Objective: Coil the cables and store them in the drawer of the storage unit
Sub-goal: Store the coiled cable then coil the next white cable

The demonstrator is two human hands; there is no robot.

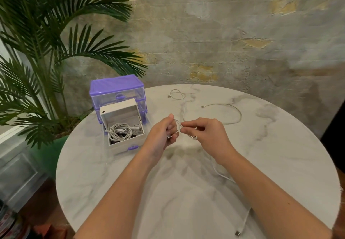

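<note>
Head view. The round white marble-patterned tabletop (280,154) carries all task items. Its far edge curves just beyond the cables; its left edge passes just outside the storage unit; its near edge runs under both forearms. Bare surface lies to the right of the right hand and between the forearms.

Left hand (164,136): fingers curled, gripping a small loop of thin white cable (183,108). Right hand (205,134): thumb and forefinger pinch the same cable just beside the left hand. A metal plug hangs between the two hands. From the hands this cable runs away to a loop and plug near the far edge.

A second white cable (233,110) lies on the tabletop beyond the right hand, curving in an open arc, apart from the first. A third white cable (242,223) passes under the right forearm and ends in a plug near the near edge.

The purple-and-clear plastic storage unit (117,89) stands beyond and left of the left hand, near the left edge. Its white drawer (121,145) with purple handle is pulled out toward the person. Inside lie coiled white cables (119,132) and some dark items, not identifiable.

A green palm plant (46,43) stands beyond the tabletop's left edge.
</note>
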